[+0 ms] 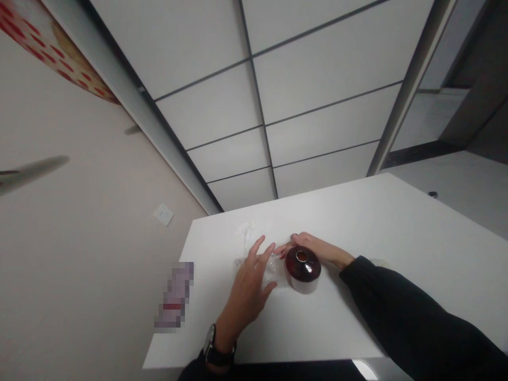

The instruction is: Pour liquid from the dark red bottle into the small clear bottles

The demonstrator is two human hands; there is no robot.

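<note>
Head view, looking down at a white table [397,248]. Left hand [250,286] lies flat near the table's middle, fingers [260,253] spread apart, resting on a clear plastic wrap [273,270] that is hard to make out. Watch [212,346] on the left wrist. Right hand [313,246] reaches in from the right in a dark sleeve [405,317]; its fingers curl around the far side of a dark red jar [302,269], touching it. How tightly they close on it: cannot tell. Jar stands upright on the table between the two hands, just beside the left fingertips. A wall socket [163,214] sits on the wall to the left.
</note>
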